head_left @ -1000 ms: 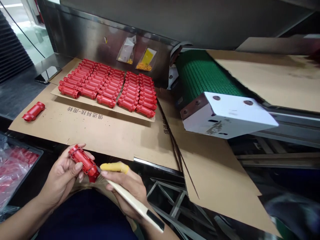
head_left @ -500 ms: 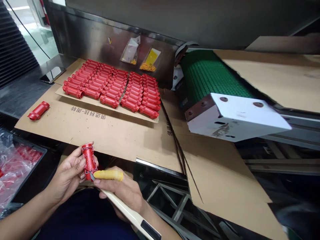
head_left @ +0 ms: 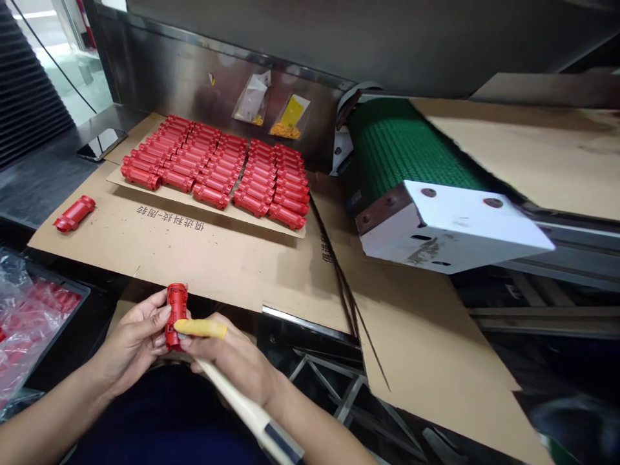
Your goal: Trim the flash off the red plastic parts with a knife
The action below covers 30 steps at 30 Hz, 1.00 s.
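Worktop (head_left: 29, 194) w/ cardboard (head_left: 217, 268) lies beyond. R hand (head_left: 239, 361) holds cream-handled tool (head_left: 237, 397), tip hidden, at lower end of red tube (head_left: 177, 298). L hand (head_left: 128, 332) grips tube from L, long axis approx. vert. in view.

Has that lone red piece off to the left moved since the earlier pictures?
No. The lone red piece lies at the same spot near the left corner of the cardboard sheet; only the view shifted.
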Each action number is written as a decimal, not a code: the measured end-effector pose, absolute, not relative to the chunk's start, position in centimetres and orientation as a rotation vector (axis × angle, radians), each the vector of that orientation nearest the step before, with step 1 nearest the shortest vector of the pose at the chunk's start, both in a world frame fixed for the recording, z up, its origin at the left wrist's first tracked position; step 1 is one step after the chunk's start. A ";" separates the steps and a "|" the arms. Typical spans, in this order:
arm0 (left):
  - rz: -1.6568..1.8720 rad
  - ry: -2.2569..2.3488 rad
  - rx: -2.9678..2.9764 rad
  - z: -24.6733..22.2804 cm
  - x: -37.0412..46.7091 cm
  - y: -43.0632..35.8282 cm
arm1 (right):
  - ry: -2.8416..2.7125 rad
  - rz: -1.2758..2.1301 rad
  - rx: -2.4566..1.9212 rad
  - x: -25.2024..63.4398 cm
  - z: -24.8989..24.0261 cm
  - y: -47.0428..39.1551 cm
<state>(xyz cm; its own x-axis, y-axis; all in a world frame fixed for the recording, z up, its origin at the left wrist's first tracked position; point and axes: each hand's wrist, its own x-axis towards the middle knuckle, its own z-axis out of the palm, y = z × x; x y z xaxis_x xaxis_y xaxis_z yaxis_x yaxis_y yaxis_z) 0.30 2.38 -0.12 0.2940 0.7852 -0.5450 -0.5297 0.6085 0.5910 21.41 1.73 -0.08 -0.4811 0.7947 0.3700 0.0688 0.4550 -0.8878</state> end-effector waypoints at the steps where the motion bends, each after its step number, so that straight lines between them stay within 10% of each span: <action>1: 0.897 0.898 0.345 -0.1 0.2 2.4 | -1.748 1.166 -0.745 21.1 -0.6 1.4; 9: 0.899 0.859 0.458 -0.2 -0.5 2.3 | -0.659 1.931 -0.626 20.1 -0.9 0.6; 18: 0.971 0.892 0.492 -0.3 -0.3 2.3 | -1.828 0.722 -0.646 21.3 -0.1 0.6; 30: 0.961 0.924 0.436 -0.3 -0.1 2.3 | -1.947 0.695 -0.653 21.2 0.2 1.2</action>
<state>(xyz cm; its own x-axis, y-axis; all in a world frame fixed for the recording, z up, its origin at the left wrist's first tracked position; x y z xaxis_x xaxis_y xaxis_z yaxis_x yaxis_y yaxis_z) -0.06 2.26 -0.34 0.2484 0.8459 -0.4720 -0.5048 0.5289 0.6822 21.16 1.20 0.15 -0.4205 0.6877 0.5918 0.1572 0.6976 -0.6990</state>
